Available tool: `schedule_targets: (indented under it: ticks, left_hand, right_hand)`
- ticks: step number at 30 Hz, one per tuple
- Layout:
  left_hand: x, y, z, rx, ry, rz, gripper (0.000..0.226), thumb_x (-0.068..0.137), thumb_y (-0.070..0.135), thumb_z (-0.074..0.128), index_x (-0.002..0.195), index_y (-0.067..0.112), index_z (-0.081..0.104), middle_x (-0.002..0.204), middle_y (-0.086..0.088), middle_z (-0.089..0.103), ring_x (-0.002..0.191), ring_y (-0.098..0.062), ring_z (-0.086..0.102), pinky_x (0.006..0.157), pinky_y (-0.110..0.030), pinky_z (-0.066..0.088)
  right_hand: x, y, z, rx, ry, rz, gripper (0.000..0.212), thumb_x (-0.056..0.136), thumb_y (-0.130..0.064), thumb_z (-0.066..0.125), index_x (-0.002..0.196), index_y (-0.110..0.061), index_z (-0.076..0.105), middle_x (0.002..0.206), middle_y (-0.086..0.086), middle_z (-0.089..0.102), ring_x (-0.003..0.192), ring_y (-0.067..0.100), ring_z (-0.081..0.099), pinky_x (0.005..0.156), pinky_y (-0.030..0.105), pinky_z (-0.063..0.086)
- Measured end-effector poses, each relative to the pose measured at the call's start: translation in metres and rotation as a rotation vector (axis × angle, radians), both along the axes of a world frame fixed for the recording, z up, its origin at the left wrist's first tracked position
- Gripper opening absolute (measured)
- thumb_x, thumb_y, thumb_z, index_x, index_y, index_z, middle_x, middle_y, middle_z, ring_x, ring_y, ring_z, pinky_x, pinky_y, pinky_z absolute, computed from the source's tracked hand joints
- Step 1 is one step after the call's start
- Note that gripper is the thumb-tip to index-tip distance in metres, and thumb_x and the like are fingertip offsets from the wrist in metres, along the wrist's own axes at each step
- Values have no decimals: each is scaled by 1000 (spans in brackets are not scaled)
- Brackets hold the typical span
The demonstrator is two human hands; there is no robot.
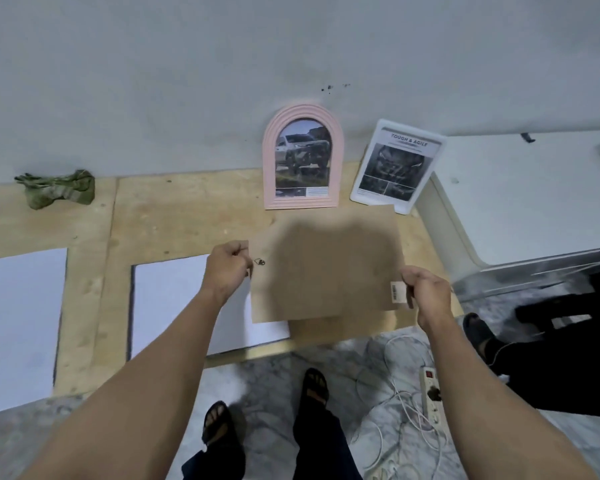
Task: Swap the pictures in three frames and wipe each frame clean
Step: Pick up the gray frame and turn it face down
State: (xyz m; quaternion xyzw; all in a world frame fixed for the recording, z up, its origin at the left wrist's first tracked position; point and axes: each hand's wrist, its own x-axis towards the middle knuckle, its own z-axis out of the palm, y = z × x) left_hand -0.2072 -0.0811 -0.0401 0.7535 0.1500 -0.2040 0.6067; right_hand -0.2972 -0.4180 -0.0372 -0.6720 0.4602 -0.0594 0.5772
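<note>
I hold a brown frame backing board [326,268] flat above the wooden table [174,216], back side up, with a small metal hanger near its left edge and a barcode label at its right edge. My left hand [227,266] grips the board's left edge and my right hand [426,292] grips its right edge. A pink arched frame [302,157] with a car picture leans against the wall behind the board. Beside it on the right leans a white rectangular frame [395,164] with a printed car page. A crumpled green cloth [58,188] lies far left on the table.
Two white sheets [18,323] [177,299] lie on the table at the left, the nearer one partly under the board. A white appliance [523,195] stands at the right. On the marble floor lie a power strip [432,396] and tangled cables; another person's dark-clothed legs are at right.
</note>
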Motion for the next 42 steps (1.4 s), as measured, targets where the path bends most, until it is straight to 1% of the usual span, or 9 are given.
schedule_targets:
  ticks: [5, 10, 14, 19, 24, 31, 36, 39, 42]
  left_hand:
    - [-13, -60, -36, 116, 53, 17, 39, 75, 2, 55, 98, 28, 74, 64, 8, 63, 76, -30, 67, 83, -47, 60]
    - [-24, -92, -51, 213, 65, -28, 38, 80, -9, 53, 97, 17, 73, 66, 0, 64, 67, -28, 62, 73, -39, 54]
    - [-25, -106, -61, 356, 41, -69, 23, 84, 0, 56, 95, 13, 72, 85, -9, 74, 89, -33, 68, 81, -37, 55]
    - [-31, -109, -57, 465, -23, -67, 31, 100, 23, 53, 124, 9, 66, 122, -9, 70, 115, -30, 61, 91, -28, 43]
    - [-33, -67, -49, 573, -128, -125, 22, 100, 21, 50, 108, 15, 70, 91, -1, 69, 89, -25, 63, 74, -27, 40]
    - [-37, 68, -49, 1088, -69, -175, 34, 93, 17, 50, 122, 5, 64, 119, -18, 62, 112, -40, 54, 91, -45, 42]
    - [-35, 150, -51, 1105, 18, -236, 50, 92, 29, 59, 139, 12, 50, 136, -13, 48, 126, -36, 41, 101, -47, 35]
    - [-25, 171, -54, 1115, 25, -334, 58, 89, 35, 65, 140, 14, 47, 134, -11, 48, 125, -35, 41, 102, -46, 35]
    - [-17, 175, -55, 1102, 70, -358, 76, 83, 42, 71, 143, 9, 38, 135, -12, 43, 126, -34, 41, 102, -45, 35]
  right_hand:
    - [-5, -60, -30, -125, 160, 62, 12, 82, -9, 66, 88, -6, 76, 73, 13, 66, 61, 26, 58, 45, 25, 44]
    - [0, -83, -54, -367, 289, 177, 17, 81, -14, 66, 94, -11, 77, 95, 13, 73, 87, 32, 66, 78, 39, 56]
    - [4, -85, -60, -422, 324, 196, 19, 84, -14, 63, 98, -6, 75, 102, 15, 72, 95, 32, 64, 80, 31, 47]
    - [10, -75, -63, -338, 313, 128, 29, 86, -13, 56, 111, -9, 70, 114, 12, 68, 99, 30, 63, 83, 33, 50]
    - [20, -15, -56, -430, 323, 335, 29, 86, -9, 53, 110, -11, 69, 111, 12, 68, 103, 32, 61, 80, 30, 44]
    - [27, 161, -53, -410, 146, 857, 17, 91, -23, 51, 94, -13, 65, 90, 5, 65, 85, 25, 60, 71, 35, 46]
    - [14, 212, -63, -458, 264, 1033, 69, 88, -43, 59, 148, -20, 31, 149, 3, 34, 138, 26, 32, 110, 45, 32]
    - [6, 220, -66, -493, 273, 983, 90, 80, -58, 64, 150, -22, 21, 155, 1, 25, 143, 25, 22, 114, 46, 26]
    - [6, 227, -67, -584, 256, 934, 86, 81, -56, 64, 149, -19, 24, 153, 1, 29, 140, 24, 27, 112, 42, 28]
